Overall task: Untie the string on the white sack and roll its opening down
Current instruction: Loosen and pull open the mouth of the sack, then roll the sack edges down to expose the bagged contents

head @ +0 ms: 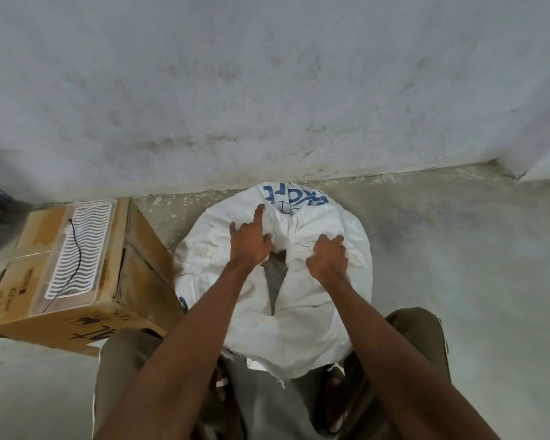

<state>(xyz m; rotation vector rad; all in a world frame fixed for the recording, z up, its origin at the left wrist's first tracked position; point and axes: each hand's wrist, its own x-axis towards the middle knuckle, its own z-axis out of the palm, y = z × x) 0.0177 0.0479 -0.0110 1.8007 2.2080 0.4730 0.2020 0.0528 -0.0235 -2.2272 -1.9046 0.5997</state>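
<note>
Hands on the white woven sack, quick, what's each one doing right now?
Left hand: grips the gathered neck of the white woven sack, index finger pointing out straight.
Right hand: fingers curled, gripping the sack's fabric beside the neck.

String not discernible among gathered folds of white sack [315, 319]. Blue print on sack's far flap partly folded under, unreadable. Right hand [328, 257] fingertips buried in fabric. Cardboard box [140, 265] markings blurred; near-left corner partly hidden behind knee.
</note>
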